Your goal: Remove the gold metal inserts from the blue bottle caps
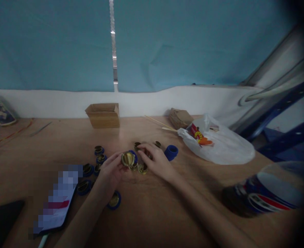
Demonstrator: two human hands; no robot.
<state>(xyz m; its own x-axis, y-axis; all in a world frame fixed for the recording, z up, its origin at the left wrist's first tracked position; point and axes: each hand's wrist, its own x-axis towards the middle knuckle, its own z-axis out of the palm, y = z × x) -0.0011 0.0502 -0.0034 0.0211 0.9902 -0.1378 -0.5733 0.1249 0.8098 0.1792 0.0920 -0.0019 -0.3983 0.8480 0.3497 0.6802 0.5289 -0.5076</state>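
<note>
My left hand [110,174] is closed on a round brass piece [127,159], held up just above the wooden table [152,213]. Beside it, my right hand [155,161] reaches over a small heap of loose brass pieces [142,168], its fingers curled at the held piece's right side. Several blue caps with brass inserts [99,150] lie to the left of my hands, and one [114,200] lies under my left wrist. A bare blue cap [171,152] stands right of my right hand.
A small open cardboard box [103,115] stands at the back. A white plastic bag [219,143] and a brown paper packet [180,119] lie at the back right, thin wooden sticks [159,123] beside them. A phone [59,199] lies front left; a bottle [265,193] lies front right.
</note>
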